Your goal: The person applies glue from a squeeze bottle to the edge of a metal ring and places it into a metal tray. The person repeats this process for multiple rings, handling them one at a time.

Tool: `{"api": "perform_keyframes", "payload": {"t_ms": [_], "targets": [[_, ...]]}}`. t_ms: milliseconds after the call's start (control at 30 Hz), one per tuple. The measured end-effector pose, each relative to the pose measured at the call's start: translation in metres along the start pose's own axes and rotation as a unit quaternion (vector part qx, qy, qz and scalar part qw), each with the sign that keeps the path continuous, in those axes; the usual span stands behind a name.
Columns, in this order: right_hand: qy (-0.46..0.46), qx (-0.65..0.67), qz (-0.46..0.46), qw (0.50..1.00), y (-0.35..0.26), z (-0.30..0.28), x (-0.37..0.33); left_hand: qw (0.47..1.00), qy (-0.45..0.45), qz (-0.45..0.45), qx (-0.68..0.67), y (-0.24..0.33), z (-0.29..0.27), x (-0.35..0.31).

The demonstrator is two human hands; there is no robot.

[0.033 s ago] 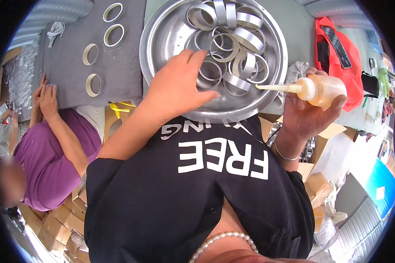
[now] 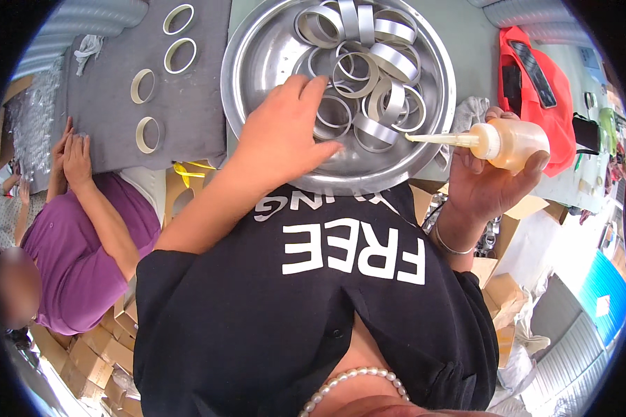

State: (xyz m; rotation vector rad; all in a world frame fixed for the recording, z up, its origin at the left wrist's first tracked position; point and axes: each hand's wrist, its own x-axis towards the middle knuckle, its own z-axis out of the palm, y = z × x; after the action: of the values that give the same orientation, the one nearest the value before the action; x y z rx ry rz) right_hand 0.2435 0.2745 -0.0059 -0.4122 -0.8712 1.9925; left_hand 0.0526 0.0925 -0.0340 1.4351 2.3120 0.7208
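My left hand (image 2: 285, 135) reaches over the near left part of a round steel basin (image 2: 254, 52), fingers spread and thumb apart. A metal ring (image 2: 335, 118) lies just right of its fingertips, and the hand holds nothing. Several more silvery metal rings (image 2: 395, 61) are heaped in the basin, some standing on edge, some tilted over one another. My right hand (image 2: 490, 184) is wrapped round a translucent squeeze bottle (image 2: 522, 144) with amber-coloured contents. The bottle is held sideways at the basin's right rim, its long thin nozzle (image 2: 442, 140) pointing left toward the rings.
On the grey cloth (image 2: 108, 125) at left, several rings (image 2: 180, 55) lie spaced out. A co-worker's hands (image 2: 75, 156) rest at that cloth's near edge. A red bag (image 2: 556, 132) with a dark phone (image 2: 533, 74) sits at right, beside a grey rag (image 2: 471, 115). Cardboard boxes (image 2: 504, 299) stand below.
My left hand has shifted very slightly left, its thumb drawing back a little. My right hand and the bottle stay where they were.
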Motion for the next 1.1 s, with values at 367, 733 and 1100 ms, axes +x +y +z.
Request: {"api": "perform_keyframes", "payload": {"t_ms": [367, 733, 1100], "targets": [[0.035, -0.322, -0.375, 0.869, 0.004, 0.013, -0.016, 0.826, -0.095, -0.055, -0.553, 0.005, -0.018, -0.011], [-0.367, -0.363, -0.395, 0.76, -0.001, 0.041, -0.023, 0.553, -0.199, -0.194, -0.785, 0.023, -0.039, -0.029], [-0.379, -0.36, -0.347, 0.778, -0.009, 0.031, -0.019, 0.752, -0.069, -0.068, -0.652, 0.032, -0.039, -0.029]]}}
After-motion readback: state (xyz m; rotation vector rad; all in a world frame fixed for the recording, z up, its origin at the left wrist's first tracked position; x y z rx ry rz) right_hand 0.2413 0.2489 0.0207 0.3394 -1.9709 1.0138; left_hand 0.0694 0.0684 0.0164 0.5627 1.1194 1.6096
